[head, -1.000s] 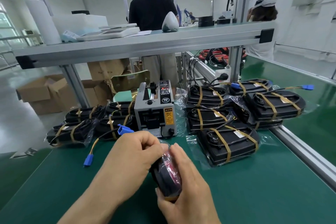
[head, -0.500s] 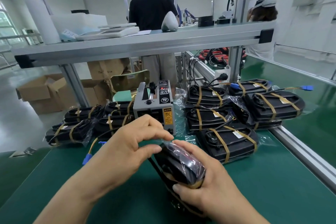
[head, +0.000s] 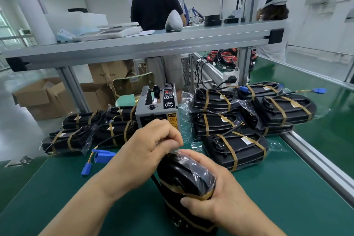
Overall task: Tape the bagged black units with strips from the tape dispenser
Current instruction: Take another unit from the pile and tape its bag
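1. In the lower centre of the frame, one bagged black unit (head: 182, 180) stands on end on the green table (head: 287, 188), held between both hands.
2. The unit sits inside a clear bag (head: 199, 168); a brown tape band (head: 172, 189) wraps round its lower part.
3. The right hand (head: 218, 195) grips the unit from the right side, with its fingers curled round it at the tape band.
4. The left hand (head: 151, 145) is above the unit, its thumb and fingertips pinching the loose top of the bag.
5. The tape dispenser (head: 157, 107) stands just behind the left hand, at the centre of the frame.
6. To its right lie stacked taped units (head: 235, 149), each in its own bag and crossed by two brown bands.
7. To its left is another pile of bagged units (head: 74, 136), with a blue connector (head: 104, 156) on a wire in front of it.
8. At the left edge, open cardboard boxes (head: 38, 96) sit on the floor; what is in them cannot be seen.
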`<state>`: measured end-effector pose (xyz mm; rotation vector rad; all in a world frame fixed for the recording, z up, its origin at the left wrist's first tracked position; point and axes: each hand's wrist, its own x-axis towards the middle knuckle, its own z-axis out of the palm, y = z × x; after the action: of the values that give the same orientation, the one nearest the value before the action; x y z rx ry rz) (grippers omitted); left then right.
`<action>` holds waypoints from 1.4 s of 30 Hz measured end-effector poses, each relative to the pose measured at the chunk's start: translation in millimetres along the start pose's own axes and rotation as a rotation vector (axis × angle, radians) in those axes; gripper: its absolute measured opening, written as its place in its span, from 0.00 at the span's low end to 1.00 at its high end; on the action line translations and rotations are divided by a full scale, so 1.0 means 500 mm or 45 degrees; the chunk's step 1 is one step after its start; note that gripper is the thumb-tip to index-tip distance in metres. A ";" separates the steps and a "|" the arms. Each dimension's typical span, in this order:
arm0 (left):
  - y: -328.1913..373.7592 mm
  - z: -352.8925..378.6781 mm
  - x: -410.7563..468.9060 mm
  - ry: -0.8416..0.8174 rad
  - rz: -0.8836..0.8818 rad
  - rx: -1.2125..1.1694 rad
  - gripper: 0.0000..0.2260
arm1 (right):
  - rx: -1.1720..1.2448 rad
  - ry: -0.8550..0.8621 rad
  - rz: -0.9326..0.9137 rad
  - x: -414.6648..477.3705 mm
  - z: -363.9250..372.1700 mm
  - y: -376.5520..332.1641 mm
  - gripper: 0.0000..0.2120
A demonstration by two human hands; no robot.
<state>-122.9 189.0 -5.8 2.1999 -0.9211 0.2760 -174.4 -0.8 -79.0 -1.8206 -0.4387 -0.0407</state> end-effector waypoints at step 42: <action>0.021 -0.049 0.061 -0.324 0.537 0.476 0.11 | 0.208 -0.114 0.046 0.011 -0.032 0.024 0.35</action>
<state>-106.4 184.7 30.7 2.3936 -1.5876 0.3975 -162.5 -16.8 -83.8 -1.6729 -0.4590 0.0989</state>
